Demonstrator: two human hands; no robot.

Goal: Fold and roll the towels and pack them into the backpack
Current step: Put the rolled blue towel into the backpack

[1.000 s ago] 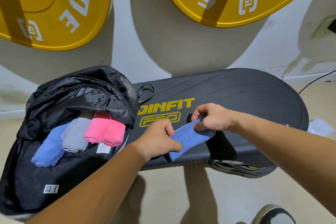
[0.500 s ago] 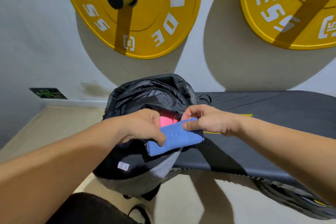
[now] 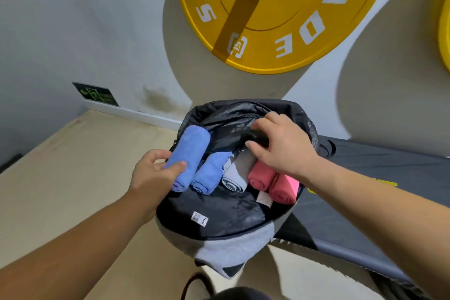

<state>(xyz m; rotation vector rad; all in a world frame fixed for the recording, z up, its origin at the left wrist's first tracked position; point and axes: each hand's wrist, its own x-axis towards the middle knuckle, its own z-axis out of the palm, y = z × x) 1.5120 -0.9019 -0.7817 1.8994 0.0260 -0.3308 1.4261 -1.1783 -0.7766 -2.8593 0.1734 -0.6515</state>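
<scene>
Wall plate [image 3: 280, 19] above bench [image 3: 365, 178] | blue roll [image 3: 188, 153] now off the bench, entering backpack [image 3: 219, 214] beside four packed rolls [image 3: 261, 175] | our left hand [image 3: 151, 173] wraps it | right hand [image 3: 280, 146] pinches the backpack's top open | we judge packing nearly done

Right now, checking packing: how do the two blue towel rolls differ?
The outer blue towel is gripped by the left hand and looks thicker; the inner blue towel lies free beside the grey towel. The outer reaches further up the backpack than the inner. Both are rolled.
</scene>
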